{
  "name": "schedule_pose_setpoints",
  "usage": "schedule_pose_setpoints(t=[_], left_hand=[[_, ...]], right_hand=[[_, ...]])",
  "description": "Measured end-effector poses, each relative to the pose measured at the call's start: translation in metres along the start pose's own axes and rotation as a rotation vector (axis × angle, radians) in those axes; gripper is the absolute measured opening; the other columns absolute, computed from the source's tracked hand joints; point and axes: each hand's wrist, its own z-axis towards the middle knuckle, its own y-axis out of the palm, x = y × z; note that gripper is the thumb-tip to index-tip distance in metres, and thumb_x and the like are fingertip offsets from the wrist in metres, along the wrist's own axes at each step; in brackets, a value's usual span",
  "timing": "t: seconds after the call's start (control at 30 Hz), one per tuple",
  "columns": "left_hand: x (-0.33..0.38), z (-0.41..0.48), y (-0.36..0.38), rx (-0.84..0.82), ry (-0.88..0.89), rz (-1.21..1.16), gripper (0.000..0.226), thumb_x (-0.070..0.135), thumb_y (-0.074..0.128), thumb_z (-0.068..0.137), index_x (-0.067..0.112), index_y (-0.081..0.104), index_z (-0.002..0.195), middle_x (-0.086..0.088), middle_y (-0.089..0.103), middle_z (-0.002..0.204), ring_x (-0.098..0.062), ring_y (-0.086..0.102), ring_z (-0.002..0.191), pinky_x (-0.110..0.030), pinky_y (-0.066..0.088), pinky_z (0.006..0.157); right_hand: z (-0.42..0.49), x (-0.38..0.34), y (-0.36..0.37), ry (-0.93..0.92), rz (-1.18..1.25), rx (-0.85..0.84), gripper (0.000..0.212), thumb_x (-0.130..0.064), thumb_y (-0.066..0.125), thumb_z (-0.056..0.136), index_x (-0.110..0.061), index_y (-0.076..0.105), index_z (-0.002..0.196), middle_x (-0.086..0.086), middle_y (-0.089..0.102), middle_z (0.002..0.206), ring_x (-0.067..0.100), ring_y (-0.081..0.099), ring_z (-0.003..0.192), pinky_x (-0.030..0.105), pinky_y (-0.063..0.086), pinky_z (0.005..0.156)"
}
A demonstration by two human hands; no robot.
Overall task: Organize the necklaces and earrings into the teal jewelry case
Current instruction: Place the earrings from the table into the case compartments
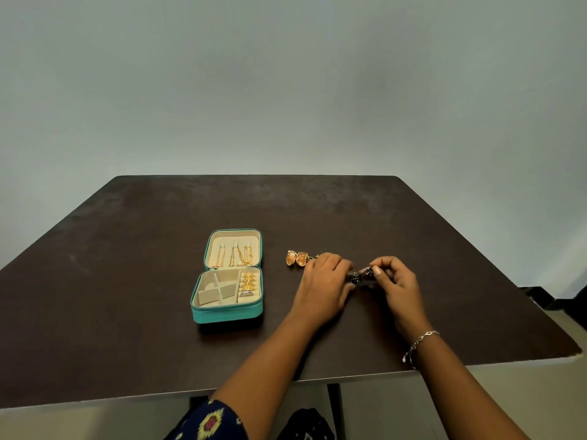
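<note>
Teal jewelry case lies open on the dark table, left of both hands, with its lid folded back flat on the far side. Gold necklaces hang in a row against the cream lining of the lid. The near half is split into cream compartments; its right-hand column holds several gold earrings stacked one behind another, and a small silvery ring sits at the near end of that column. The other compartments show only lining.

Right of the case, well apart from it, a pair of gold dome-shaped earrings rests on the table, just beside the knuckles of the left hand. That hand lies palm down, its fingers curled toward a dark piece of jewelry (too small and dim to say what kind), gripping its left end. The right hand meets it from the other side, thumb and fingertips pinching the same dark piece, the remaining fingers bent in. A thin bracelet circles the right wrist. A patterned sleeve shows at the lower edge.
</note>
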Motion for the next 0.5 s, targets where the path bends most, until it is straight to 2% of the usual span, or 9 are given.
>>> schedule_pose_setpoints(t=[0.17,0.37,0.5], left_hand=[[0.0057,0.0082,0.0073,-0.019,0.007,-0.026,0.024,0.026,0.062,0.081,0.013,0.060,0.101,-0.005,0.058,0.103,-0.023,0.049,0.107,-0.035,0.033,0.093],[0.0044,0.0096,0.0069,0.034,-0.097,-0.206,0.022,0.030,0.057,0.080,0.011,0.062,0.090,-0.004,0.062,0.089,-0.023,0.054,0.092,-0.031,0.034,0.084],[0.0023,0.0082,0.0051,0.073,-0.164,-0.284,0.021,0.026,0.057,0.082,0.010,0.063,0.094,-0.004,0.064,0.092,-0.023,0.054,0.093,-0.035,0.040,0.082]], right_hand=[[0.0000,-0.0032,-0.0022,0.050,0.197,0.002,0.016,0.002,0.043,0.091,-0.009,0.053,0.084,0.011,0.063,0.077,0.005,0.062,0.064,0.016,0.049,0.054],[0.0014,-0.0026,-0.0018,0.058,0.215,0.038,0.017,0.003,0.044,0.091,-0.009,0.053,0.083,0.012,0.061,0.075,0.012,0.060,0.068,0.016,0.049,0.052],[0.0000,-0.0040,0.0006,0.052,0.164,0.017,0.021,0.011,0.045,0.087,-0.007,0.054,0.082,0.010,0.061,0.078,0.014,0.060,0.074,0.017,0.050,0.057]])
